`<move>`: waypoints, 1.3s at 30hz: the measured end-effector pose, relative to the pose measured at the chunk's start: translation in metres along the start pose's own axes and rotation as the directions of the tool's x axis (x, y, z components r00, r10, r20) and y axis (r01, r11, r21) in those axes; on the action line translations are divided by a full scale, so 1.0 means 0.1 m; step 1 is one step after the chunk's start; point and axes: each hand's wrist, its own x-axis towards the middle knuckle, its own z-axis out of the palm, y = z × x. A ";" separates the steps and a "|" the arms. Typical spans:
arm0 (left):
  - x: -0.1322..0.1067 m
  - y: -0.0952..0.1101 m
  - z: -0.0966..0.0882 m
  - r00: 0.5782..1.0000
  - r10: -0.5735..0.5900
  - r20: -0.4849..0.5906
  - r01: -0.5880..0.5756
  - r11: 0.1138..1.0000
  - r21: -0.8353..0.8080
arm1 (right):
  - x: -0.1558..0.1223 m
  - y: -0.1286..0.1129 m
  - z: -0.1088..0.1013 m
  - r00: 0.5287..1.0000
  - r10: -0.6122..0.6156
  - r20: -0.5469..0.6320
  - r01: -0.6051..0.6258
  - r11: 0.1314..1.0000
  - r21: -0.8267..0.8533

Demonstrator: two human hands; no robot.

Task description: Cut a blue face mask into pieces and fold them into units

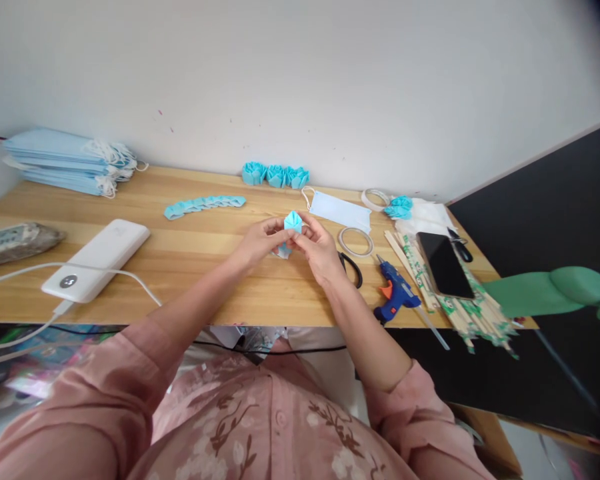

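Both my hands meet over the middle of the wooden table (190,267). My left hand (261,241) and my right hand (316,248) pinch a small folded piece of light-blue mask fabric (293,223) between their fingertips, holding it just above the tabletop. A flat blue face mask (341,211) lies just behind my right hand. A strip of folded blue pieces (204,205) lies to the left, and a row of blue folded rosettes (276,175) sits by the wall.
A stack of face masks (65,161) is at the back left. A white power bank (97,257) with a cable lies left. Right of my hands: tape roll (356,241), black scissors (353,268), blue glue gun (396,293), phone (444,264) on wooden sticks (460,303).
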 end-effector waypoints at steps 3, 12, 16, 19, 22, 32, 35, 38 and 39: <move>-0.01 -0.01 0.01 0.999 -0.009 -0.035 0.008 1.000 -0.026 | 0.00 0.02 0.01 1.000 0.003 0.001 -0.003 1.000 -0.016; 0.03 -0.04 -0.07 0.992 0.037 -0.122 -0.030 0.998 0.059 | -0.03 -0.03 -0.02 0.993 -0.119 -0.014 0.113 0.972 -0.205; 0.02 -0.03 -0.05 0.995 0.039 -0.087 -0.028 0.991 0.128 | -0.03 -0.05 -0.05 0.981 -0.180 -0.078 0.152 0.948 -0.279; 0.01 -0.03 -0.02 0.996 0.058 -0.070 -0.046 0.984 0.173 | 0.00 0.00 -0.08 0.975 -0.206 -0.080 0.165 0.918 -0.361; 0.01 -0.04 0.00 0.993 0.090 -0.078 -0.071 0.972 0.224 | 0.03 0.06 -0.12 0.969 -0.235 -0.081 0.181 0.890 -0.418; 0.04 -0.05 -0.03 0.998 0.021 -0.058 -0.013 0.990 0.139 | -0.03 -0.07 -0.04 0.990 -0.042 -0.133 0.024 0.991 -0.133; 0.03 -0.03 -0.03 0.998 0.013 -0.065 -0.007 0.995 0.102 | -0.04 -0.09 -0.03 0.994 -0.043 -0.097 0.031 0.992 -0.120; 0.02 -0.02 -0.03 0.997 0.026 -0.072 -0.018 0.994 0.110 | -0.02 -0.05 -0.03 0.996 -0.079 -0.048 0.068 0.977 -0.202; 0.02 -0.02 -0.02 0.997 0.029 -0.073 -0.021 0.993 0.112 | -0.02 -0.03 -0.03 0.995 -0.096 -0.039 0.085 0.971 -0.224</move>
